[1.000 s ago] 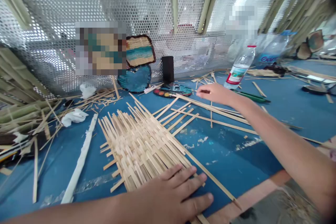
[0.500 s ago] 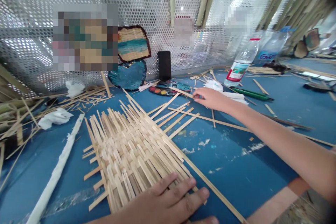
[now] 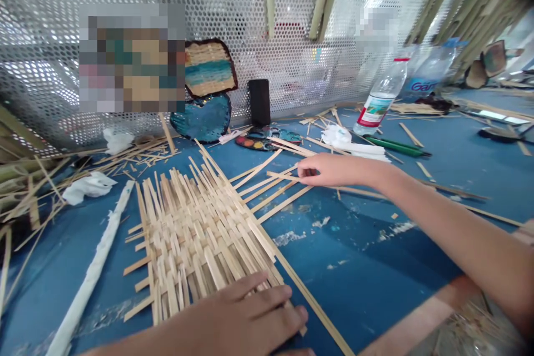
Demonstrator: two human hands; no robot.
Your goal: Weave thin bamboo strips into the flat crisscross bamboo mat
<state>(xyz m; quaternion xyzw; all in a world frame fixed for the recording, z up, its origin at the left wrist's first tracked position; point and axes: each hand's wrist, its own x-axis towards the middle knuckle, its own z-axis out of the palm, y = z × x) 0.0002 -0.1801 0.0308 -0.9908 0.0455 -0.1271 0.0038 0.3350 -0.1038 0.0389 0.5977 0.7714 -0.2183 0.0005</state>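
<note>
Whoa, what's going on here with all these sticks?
A person has a flat mat of woven bamboo strips on a blue table. Their left hand rests on the mat's near edge, with the fingers spread. Their right hand reaches across to the bamboo strips beyond the mat, fingertips right beside them. A paint palette and a plastic water bottle sit further back.

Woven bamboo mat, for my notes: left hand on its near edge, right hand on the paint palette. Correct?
No: the head view shows the right hand at the loose bamboo strips beside the woven bamboo mat, apart from the paint palette. The left hand is on the mat's near edge.
</note>
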